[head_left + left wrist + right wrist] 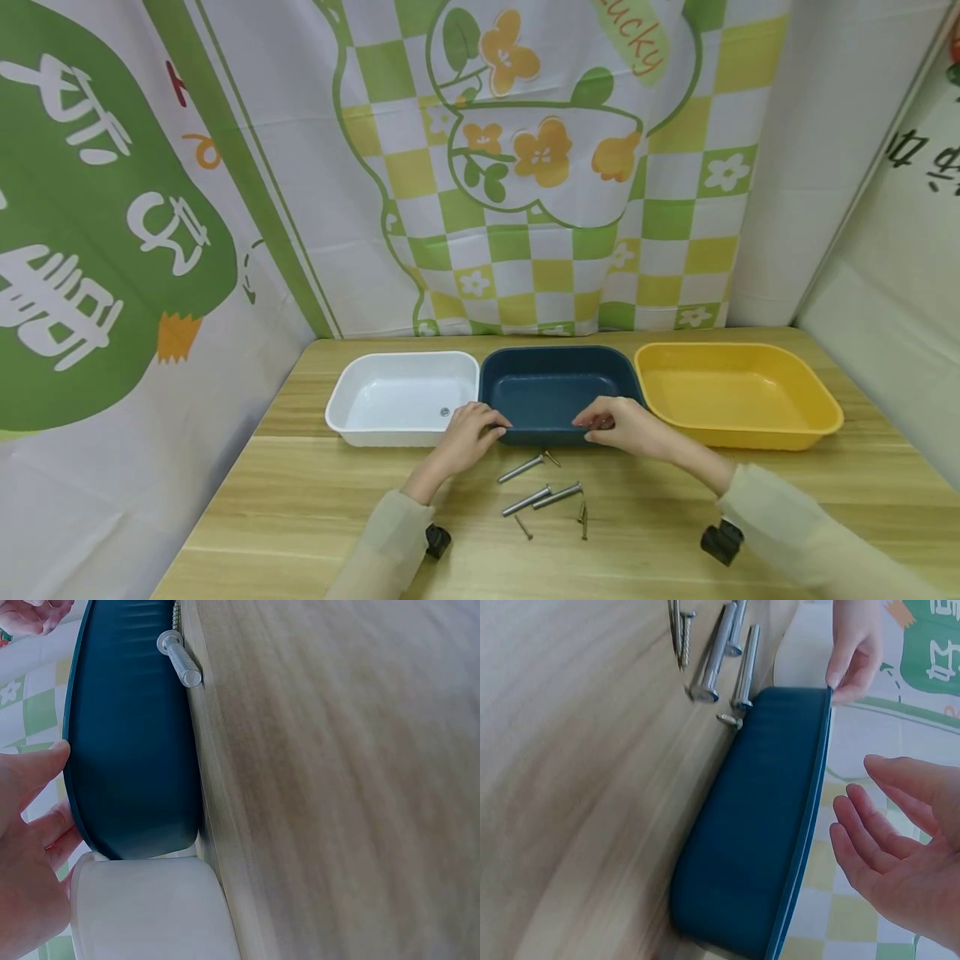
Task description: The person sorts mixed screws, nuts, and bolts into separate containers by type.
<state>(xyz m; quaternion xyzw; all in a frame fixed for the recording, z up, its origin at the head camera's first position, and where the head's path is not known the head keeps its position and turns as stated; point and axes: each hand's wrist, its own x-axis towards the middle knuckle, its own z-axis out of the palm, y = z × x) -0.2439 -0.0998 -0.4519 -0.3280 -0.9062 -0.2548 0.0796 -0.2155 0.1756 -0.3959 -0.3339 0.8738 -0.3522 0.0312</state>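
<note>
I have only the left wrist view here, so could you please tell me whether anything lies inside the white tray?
Observer: Yes, one small metal piece lies in the white tray, toward its right end.
Operator: Thank you; are there any trays besides the white and blue ones?
Observer: Yes, a yellow tray stands to the right of the blue tray.
Operator: I can see just one thick bolt; might there be more?
Observer: The head view shows three thick bolts on the table.
</note>
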